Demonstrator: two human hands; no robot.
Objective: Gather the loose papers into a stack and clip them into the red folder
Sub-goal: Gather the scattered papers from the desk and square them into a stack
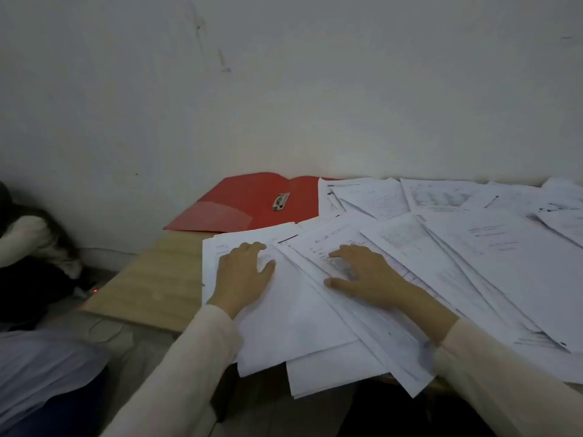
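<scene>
Your desk (151, 279) is light wood, its bare part showing at 9 o'clock from your hands; a pale wall rises behind it at 12 o'clock.

The loose papers (473, 263) cover the desk from centre out to 3 o'clock, fanned and overlapping, not squared into a stack. Several sheets overhang the near desk edge at 6 o'clock. Print is visible on many sheets but too blurred to read.

The red folder (239, 203) lies open and flat at 11 o'clock from your hands, against the wall. Its right half is partly covered by papers. A clear pocket shows on its left inner flap.

Your left hand (243, 275) rests palm down on the leftmost sheets, fingers fairly straight and spread, thumb out toward 3 o'clock; it grips nothing. Your right hand (362, 272) lies flat on the papers just beside it at 3 o'clock, fingers extended toward 10 o'clock, also gripping nothing. Both sleeves are cream.

The metal clip (280, 201) sits near the folder's centre fold, with no paper under it.
</scene>
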